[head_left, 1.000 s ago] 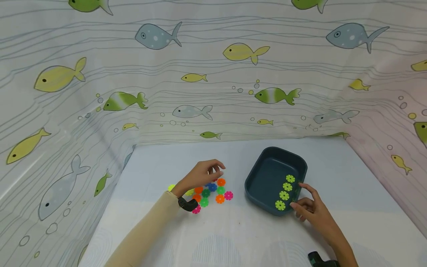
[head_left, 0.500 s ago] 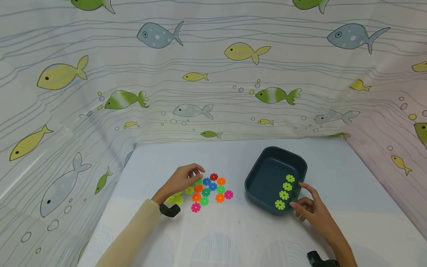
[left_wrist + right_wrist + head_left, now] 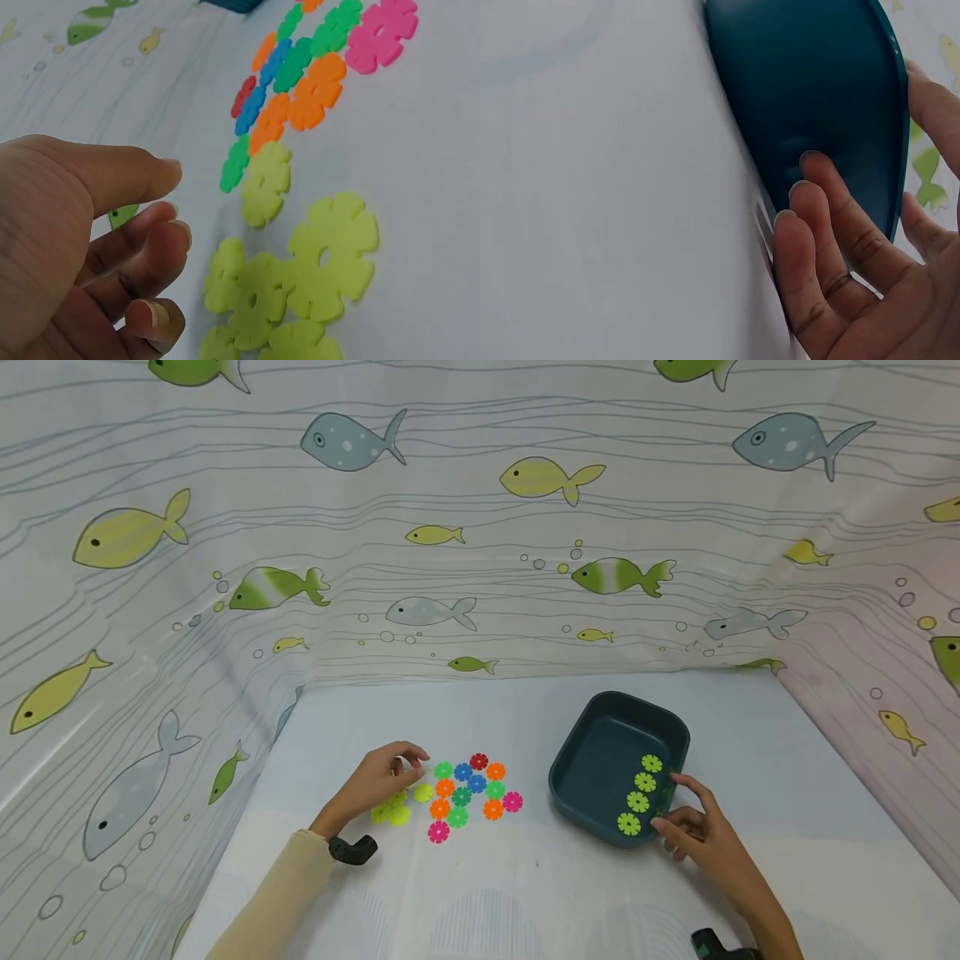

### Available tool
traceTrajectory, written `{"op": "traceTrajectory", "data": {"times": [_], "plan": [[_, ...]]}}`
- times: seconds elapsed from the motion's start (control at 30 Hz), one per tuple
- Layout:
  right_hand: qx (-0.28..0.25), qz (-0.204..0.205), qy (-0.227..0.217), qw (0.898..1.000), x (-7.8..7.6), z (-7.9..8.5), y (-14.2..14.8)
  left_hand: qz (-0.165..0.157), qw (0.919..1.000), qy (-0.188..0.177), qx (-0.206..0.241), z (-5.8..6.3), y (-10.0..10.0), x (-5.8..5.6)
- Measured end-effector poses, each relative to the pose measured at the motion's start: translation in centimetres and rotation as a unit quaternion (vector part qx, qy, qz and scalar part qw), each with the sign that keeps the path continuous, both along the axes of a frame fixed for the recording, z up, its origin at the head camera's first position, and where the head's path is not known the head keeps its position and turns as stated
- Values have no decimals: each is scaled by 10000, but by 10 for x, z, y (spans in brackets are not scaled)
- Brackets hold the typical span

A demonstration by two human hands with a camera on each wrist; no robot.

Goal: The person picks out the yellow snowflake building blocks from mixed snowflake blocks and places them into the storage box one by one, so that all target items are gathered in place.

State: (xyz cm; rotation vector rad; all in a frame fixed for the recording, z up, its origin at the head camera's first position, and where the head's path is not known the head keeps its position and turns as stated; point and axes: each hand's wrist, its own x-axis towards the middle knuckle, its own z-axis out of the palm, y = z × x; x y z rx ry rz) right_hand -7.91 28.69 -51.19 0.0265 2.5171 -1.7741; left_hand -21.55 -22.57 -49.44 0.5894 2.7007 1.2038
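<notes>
My left hand [image 3: 378, 774], fingers loosely bent and nothing between them, hovers at the left of the notched plastic flower discs. Below it are several yellow-green discs [image 3: 330, 255], some overlapping in a cluster. Right of these lie red, blue, green, orange and pink discs [image 3: 461, 796] spread flat. My right hand [image 3: 697, 827] holds the right side of a dark blue plastic tub [image 3: 592, 777], thumb and forefinger at the rim. In the right wrist view, the other fingertips [image 3: 795, 247] press against its outer wall. Inside the tub several yellow-green discs [image 3: 639, 802] stand in a row along the right side.
A white cloth with pale patterns covers the table [image 3: 540, 902]. Fish-printed curtain [image 3: 420, 560] rises behind it and along both sides. Each wrist wears a small black camera; the left one [image 3: 352, 850] sits just over the cloth.
My left hand has moved left and toward me, from over the coloured discs to the yellow-green cluster, uncovering the red and blue discs. My right hand and the tub have stayed put.
</notes>
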Motion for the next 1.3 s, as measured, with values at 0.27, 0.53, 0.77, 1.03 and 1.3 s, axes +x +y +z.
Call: {"op": "traceTrajectory", "data": {"times": [0.27, 0.53, 0.77, 1.03, 1.3], "plan": [[30, -18, 29, 10000, 0, 1, -1, 119, 9999, -76, -59, -6, -13, 4], [-11, -28, -14, 10000, 0, 0, 0, 479, 9980, -4, -423, -14, -22, 5], [-44, -20, -31, 10000, -1, -2, 1, 619, 9969, -39, -480, -15, -23, 5], [-58, -3, 13, 10000, 0, -2, 1, 642, 9960, -160, -609, -13, -21, 3], [-20, 22, 84, 10000, 1, -1, 0, 622, 9964, -331, -482, -12, -22, 1]]}}
